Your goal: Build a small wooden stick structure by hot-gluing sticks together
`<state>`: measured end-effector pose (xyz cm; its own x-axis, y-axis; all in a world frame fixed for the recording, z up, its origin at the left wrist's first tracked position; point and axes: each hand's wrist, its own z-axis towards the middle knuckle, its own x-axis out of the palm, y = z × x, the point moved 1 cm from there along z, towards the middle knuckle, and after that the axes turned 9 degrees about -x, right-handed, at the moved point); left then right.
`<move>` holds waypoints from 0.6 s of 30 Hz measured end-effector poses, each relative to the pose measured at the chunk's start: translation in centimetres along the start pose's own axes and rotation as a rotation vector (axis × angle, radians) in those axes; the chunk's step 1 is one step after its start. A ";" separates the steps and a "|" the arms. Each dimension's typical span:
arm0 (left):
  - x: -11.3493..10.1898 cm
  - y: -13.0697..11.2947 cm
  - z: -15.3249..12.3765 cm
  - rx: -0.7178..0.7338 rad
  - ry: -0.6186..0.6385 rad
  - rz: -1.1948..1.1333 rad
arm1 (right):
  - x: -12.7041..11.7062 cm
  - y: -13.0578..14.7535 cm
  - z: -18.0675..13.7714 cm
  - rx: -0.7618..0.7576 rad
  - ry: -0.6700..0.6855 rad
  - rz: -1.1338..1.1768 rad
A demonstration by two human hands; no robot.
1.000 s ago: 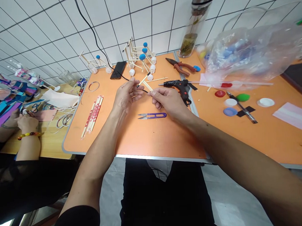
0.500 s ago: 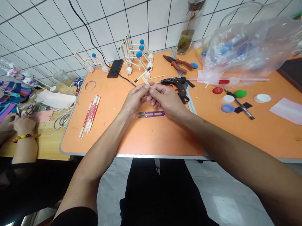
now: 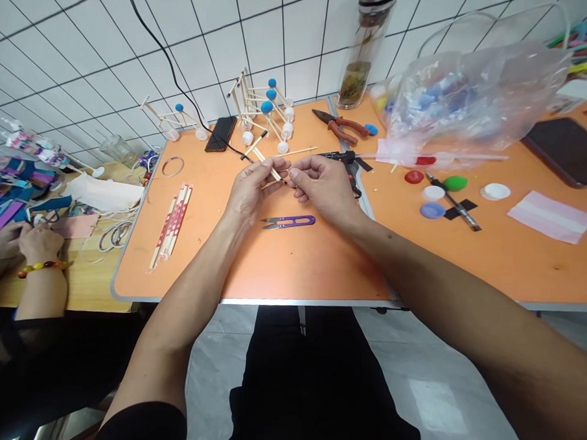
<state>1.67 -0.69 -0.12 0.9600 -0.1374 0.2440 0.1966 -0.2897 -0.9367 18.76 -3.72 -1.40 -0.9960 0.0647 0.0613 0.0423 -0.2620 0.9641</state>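
My left hand [image 3: 251, 191] grips a small frame of pale wooden sticks [image 3: 259, 154] between thumb and fingers. A crosspiece with black ends tops the frame, which leans toward the back left. Close beside it, my right hand [image 3: 324, 185] is closed in a pinch near the frame's dark lower end; what its fingertips hold is too small to make out. Purple thread snips [image 3: 300, 220] lie on the orange table [image 3: 256, 267] just below both hands. Behind my right hand sits a black glue gun [image 3: 338, 157], partly hidden. A loose stick [image 3: 303, 151] lies beyond the fingers.
Stick models with blue balls [image 3: 267, 107] stand at the back near a phone [image 3: 220, 133]. Wrapped chopsticks [image 3: 171, 226] lie left. Pliers [image 3: 344, 129], a bottle [image 3: 354, 84], a plastic bag [image 3: 464, 109] and bottle caps [image 3: 432, 210] are rightward. Another person's hands [image 3: 40, 243] work far left.
My hands have drawn slightly apart at the fingertips. The stick frame has shifted left and lower, now showing more of its length and a dark lower end. The view has moved a little.
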 end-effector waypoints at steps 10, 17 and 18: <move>0.6 0.4 -0.2 -0.027 0.056 0.036 | 0.0 0.0 0.0 -0.239 -0.040 -0.102; 0.0 0.1 -0.2 -0.001 0.050 0.053 | -1.7 0.0 0.9 -0.245 -0.092 -0.219; 0.0 0.1 -0.3 -0.002 0.047 0.056 | -1.9 0.0 1.0 -0.280 -0.098 -0.264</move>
<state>1.59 -0.97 -0.11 0.9591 -0.1975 0.2028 0.1424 -0.2826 -0.9486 20.73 -2.87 -1.29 -0.9569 0.2535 -0.1419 -0.2511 -0.4759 0.8429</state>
